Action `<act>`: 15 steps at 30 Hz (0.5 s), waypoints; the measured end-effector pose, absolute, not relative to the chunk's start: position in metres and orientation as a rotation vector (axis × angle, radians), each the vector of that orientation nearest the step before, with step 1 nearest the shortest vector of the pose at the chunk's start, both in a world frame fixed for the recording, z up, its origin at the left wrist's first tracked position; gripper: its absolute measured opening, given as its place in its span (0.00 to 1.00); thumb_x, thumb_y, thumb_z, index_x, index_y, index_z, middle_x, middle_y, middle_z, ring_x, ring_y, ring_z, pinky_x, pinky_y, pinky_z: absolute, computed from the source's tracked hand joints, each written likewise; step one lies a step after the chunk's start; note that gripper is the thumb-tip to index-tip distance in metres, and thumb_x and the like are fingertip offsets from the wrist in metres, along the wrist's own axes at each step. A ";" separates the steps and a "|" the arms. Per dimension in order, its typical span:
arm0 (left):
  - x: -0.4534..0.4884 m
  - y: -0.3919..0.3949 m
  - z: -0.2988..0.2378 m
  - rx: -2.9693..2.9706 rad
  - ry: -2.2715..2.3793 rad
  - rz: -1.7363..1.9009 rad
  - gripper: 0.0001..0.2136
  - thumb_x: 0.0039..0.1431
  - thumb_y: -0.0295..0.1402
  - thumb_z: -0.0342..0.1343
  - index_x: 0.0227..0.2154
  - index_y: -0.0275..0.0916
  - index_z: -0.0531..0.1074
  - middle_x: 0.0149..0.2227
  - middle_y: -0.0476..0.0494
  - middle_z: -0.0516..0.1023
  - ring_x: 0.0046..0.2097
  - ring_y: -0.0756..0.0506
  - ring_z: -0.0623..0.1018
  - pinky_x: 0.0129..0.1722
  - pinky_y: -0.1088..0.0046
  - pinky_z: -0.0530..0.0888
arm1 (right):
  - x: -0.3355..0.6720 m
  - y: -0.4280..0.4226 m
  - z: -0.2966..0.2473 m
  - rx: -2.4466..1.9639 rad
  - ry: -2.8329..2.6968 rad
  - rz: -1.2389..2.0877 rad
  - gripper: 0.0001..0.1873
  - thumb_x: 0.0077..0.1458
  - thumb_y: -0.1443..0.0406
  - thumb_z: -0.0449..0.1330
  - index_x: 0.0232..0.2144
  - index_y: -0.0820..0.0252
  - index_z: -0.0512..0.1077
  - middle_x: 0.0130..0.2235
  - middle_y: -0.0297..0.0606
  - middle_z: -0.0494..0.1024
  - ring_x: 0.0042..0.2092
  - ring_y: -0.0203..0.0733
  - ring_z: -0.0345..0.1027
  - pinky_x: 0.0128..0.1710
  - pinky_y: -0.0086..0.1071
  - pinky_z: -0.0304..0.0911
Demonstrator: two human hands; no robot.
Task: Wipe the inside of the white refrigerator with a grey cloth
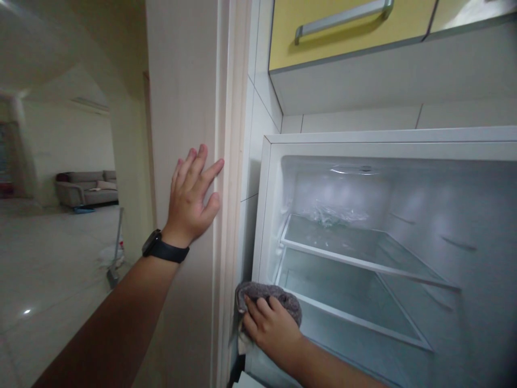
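Observation:
My left hand (193, 196), with a black watch (165, 248) on its wrist, lies flat with fingers spread against the pale door frame panel (186, 97). A grey cloth (288, 304) is gripped in my right hand (274, 331), fingers curled over it. The cloth rests on the left front edge of the open fridge (260, 237), and part of it hangs below my fingers. Inside the fridge are glass shelves (339, 261) with white rims. Crumpled clear plastic (335, 214) sits on the upper shelf.
Above the fridge hangs a yellow cabinet (343, 40) with a metal handle. White wall tiles (254, 134) fill the gap between frame and fridge. On the left, another room holds a grey sofa (86, 188); a long-handled tool (115, 264) stands near the doorway.

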State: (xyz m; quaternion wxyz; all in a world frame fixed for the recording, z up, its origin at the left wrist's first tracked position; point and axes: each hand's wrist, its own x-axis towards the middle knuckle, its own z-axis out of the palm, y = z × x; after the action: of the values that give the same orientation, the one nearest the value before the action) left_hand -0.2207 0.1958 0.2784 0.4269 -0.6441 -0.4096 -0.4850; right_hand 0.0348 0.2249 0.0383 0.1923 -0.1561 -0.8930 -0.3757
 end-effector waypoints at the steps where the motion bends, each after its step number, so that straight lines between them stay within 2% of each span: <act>1: -0.221 0.196 0.278 -1.609 -1.023 -1.212 0.42 0.57 0.28 0.53 0.72 0.62 0.48 0.77 0.56 0.43 0.76 0.34 0.49 0.72 0.39 0.50 | 0.037 0.225 0.027 -0.423 -2.527 -1.027 0.10 0.63 0.59 0.59 0.44 0.59 0.73 0.57 0.41 0.80 0.45 0.47 0.67 0.37 0.43 0.64; 4: -0.220 0.195 0.279 -1.604 -1.027 -1.210 0.41 0.58 0.29 0.53 0.72 0.61 0.48 0.77 0.56 0.43 0.76 0.35 0.49 0.72 0.40 0.50 | 0.043 0.225 0.026 -0.445 -2.514 -0.985 0.09 0.62 0.59 0.61 0.41 0.57 0.74 0.55 0.36 0.81 0.43 0.46 0.67 0.37 0.42 0.63; 7: -0.220 0.195 0.279 -1.602 -1.025 -1.212 0.40 0.58 0.29 0.53 0.72 0.60 0.49 0.77 0.55 0.44 0.76 0.35 0.49 0.72 0.41 0.51 | 0.049 0.225 0.076 -0.520 -2.405 -1.012 0.09 0.63 0.62 0.60 0.45 0.55 0.74 0.56 0.33 0.80 0.42 0.46 0.66 0.37 0.42 0.61; 11: -0.221 0.196 0.278 -1.608 -0.999 -1.222 0.38 0.59 0.30 0.52 0.71 0.59 0.52 0.77 0.55 0.44 0.76 0.35 0.49 0.73 0.41 0.50 | 0.054 0.224 0.165 -0.731 -2.156 -1.099 0.14 0.66 0.65 0.55 0.52 0.55 0.72 0.64 0.35 0.74 0.44 0.48 0.64 0.40 0.44 0.59; 13: -0.221 0.196 0.278 -1.614 -0.995 -1.223 0.36 0.60 0.31 0.52 0.71 0.57 0.54 0.77 0.56 0.44 0.76 0.36 0.49 0.74 0.43 0.49 | 0.052 0.223 0.186 -0.797 -2.115 -1.086 0.12 0.67 0.64 0.54 0.50 0.56 0.73 0.65 0.36 0.73 0.43 0.48 0.63 0.41 0.45 0.59; 15: -0.220 0.194 0.278 -1.613 -1.001 -1.225 0.32 0.63 0.34 0.51 0.70 0.53 0.56 0.77 0.56 0.44 0.76 0.37 0.48 0.74 0.45 0.48 | 0.046 0.220 0.181 -0.773 -2.175 -1.081 0.12 0.68 0.64 0.52 0.48 0.55 0.73 0.65 0.36 0.73 0.42 0.47 0.62 0.39 0.45 0.59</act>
State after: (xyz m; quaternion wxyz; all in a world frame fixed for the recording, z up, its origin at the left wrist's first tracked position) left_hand -0.2203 0.1942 0.2779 0.4271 -0.6454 -0.4009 -0.4902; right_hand 0.0456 0.2200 0.1811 0.2922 -0.2900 -0.8161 -0.4056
